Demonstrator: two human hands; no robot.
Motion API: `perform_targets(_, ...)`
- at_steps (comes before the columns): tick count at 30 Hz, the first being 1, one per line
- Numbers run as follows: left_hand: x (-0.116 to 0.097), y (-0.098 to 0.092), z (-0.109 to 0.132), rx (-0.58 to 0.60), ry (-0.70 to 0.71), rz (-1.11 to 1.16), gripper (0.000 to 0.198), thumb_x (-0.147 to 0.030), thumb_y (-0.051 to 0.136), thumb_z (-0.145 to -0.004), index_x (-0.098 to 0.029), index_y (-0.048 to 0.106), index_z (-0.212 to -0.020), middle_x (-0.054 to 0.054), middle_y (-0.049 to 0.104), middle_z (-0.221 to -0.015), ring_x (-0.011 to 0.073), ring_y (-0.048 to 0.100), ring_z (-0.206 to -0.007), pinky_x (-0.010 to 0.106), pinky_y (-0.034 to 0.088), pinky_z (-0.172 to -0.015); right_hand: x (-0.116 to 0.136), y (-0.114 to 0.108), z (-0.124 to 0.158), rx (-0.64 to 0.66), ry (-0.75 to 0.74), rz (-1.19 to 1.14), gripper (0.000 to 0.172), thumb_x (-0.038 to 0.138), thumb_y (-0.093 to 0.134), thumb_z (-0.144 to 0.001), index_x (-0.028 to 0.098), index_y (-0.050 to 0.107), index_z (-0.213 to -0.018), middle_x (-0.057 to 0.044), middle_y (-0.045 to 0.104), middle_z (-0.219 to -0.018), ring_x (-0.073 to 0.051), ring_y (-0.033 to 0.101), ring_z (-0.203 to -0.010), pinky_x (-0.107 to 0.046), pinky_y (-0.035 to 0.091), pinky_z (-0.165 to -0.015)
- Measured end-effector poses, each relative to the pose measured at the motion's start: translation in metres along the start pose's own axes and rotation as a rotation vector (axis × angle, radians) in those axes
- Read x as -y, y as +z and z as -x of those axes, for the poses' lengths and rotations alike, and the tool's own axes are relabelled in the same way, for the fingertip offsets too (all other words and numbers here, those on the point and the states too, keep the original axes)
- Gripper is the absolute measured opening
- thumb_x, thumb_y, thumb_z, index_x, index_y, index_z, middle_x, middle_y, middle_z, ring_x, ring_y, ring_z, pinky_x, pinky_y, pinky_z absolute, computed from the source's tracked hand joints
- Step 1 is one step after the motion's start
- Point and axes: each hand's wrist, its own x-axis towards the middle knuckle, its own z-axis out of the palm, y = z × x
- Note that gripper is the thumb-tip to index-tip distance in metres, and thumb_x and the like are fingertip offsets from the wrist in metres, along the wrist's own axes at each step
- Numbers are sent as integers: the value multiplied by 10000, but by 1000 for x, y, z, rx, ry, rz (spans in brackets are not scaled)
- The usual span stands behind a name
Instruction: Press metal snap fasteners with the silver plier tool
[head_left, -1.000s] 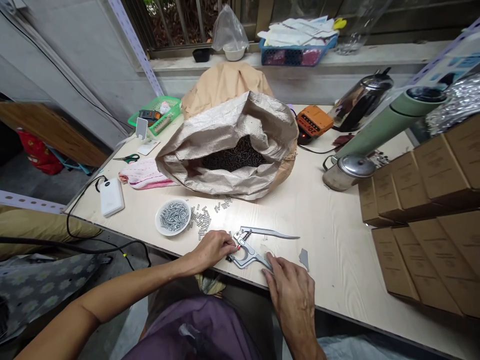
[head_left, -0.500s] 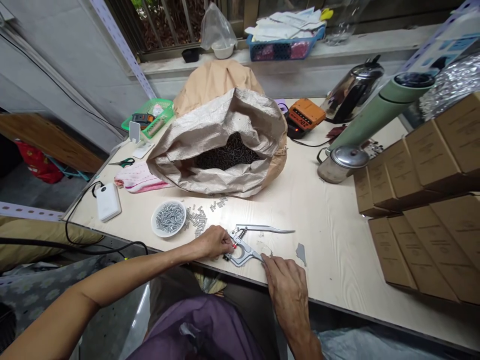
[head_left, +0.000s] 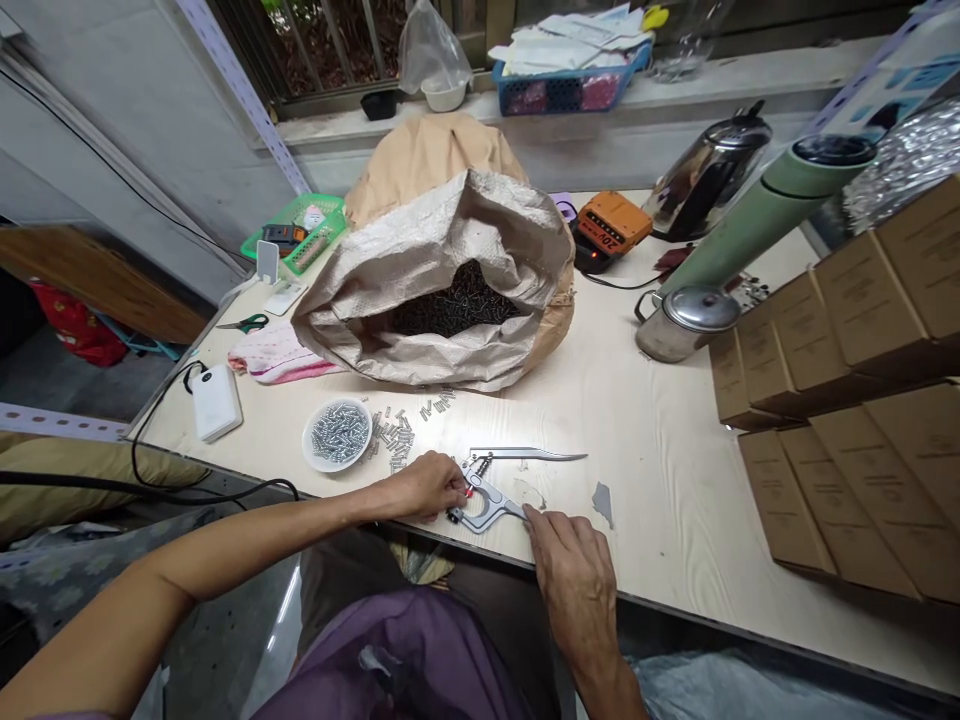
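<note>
Silver hand-press pliers [head_left: 501, 490] lie near the table's front edge, handles spread and pointing right. My left hand [head_left: 426, 486] is pinched at the pliers' jaw, where a small red part shows; what the fingertips hold is too small to name. My right hand [head_left: 574, 570] rests its fingers on the lower handle, pressing it flat to the table. A white dish of small silver metal pieces [head_left: 337, 436] stands just left of my left hand, with loose pieces [head_left: 396, 438] scattered beside it. An open woven sack [head_left: 442, 290] of dark small parts sits behind.
Stacked cardboard boxes [head_left: 847, 380] fill the right side. A metal pot [head_left: 686, 322], kettle [head_left: 709, 175], green cylinder [head_left: 757, 225] and orange device [head_left: 611, 225] stand at the back right. A white power bank [head_left: 215, 400] with cable, pink cloth [head_left: 274, 355], scissors [head_left: 244, 323] and green basket [head_left: 296, 232] lie left.
Both hands stay at the pliers. The view has shifted slightly, and my right hand's fingers have settled on the lower handle.
</note>
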Motion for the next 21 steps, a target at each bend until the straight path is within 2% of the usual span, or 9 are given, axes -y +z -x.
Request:
perform_targets(6, -6, -8, -3, 157, -170, 109, 110, -215, 598, -679, -141, 577, -600, -67, 438, -345, 96, 462, -354, 189, 386, -447, 2, -1, 1, 7, -5, 9, 230, 173, 444, -876, 161, 613, -1032, -42, 601, -776, -168, 468, -752, -305, 348, -704)
perform_targets(10, 1, -1, -2, 162, -167, 148, 103, -216, 592, -688, -142, 581, -617, -69, 443, -346, 102, 476, -359, 195, 402, -439, -1, -6, -1, 68, -22, -11, 234, 174, 437, -873, 178, 606, -1035, -47, 615, -809, -168, 500, -769, -304, 369, -719)
perform_targets(12, 4, 3, 0, 165, -160, 175, 125, -228, 588, -698, -143, 568, -609, -71, 441, -345, 102, 476, -358, 194, 402, -428, -7, -8, -5, 117, -45, -52, 249, 245, 437, -883, 198, 584, -1079, -54, 627, -893, -168, 525, -809, -303, 390, -743)
perform_targets(14, 6, 6, 3, 167, -168, 202, 135, -233, 587, -705, -144, 556, -610, -72, 443, -345, 104, 481, -359, 194, 401, -419, -17, -7, -11, 127, -83, -69, 381, 376, 448, -873, 188, 516, -1197, -91, 607, -1081, -204, 529, -969, -333, 406, -813)
perform_targets(17, 7, 8, 7, 155, -179, 218, 141, -238, 582, -713, -141, 555, -615, -71, 449, -346, 103, 483, -357, 194, 400, -418, -36, -3, -23, 152, -153, -12, 711, 546, 497, -787, 130, 356, -1346, -152, 451, -1342, -313, 346, -1259, -448, 351, -948)
perform_targets(19, 7, 9, 9, 141, -170, 226, 157, -256, 586, -717, -136, 564, -618, -70, 451, -347, 98, 478, -353, 190, 397, -418, -46, -2, -32, 218, -199, 20, 810, 585, 541, -728, 133, 326, -1365, -150, 427, -1368, -337, 276, -1308, -491, 302, -991)
perform_targets(21, 8, 10, 9, 129, -155, 241, 155, -262, 593, -717, -133, 578, -632, -72, 453, -349, 95, 474, -351, 186, 393, -411, -53, -4, -41, 294, -234, 35, 826, 571, 579, -693, 148, 334, -1360, -143, 464, -1336, -328, 314, -1291, -496, 284, -1005)
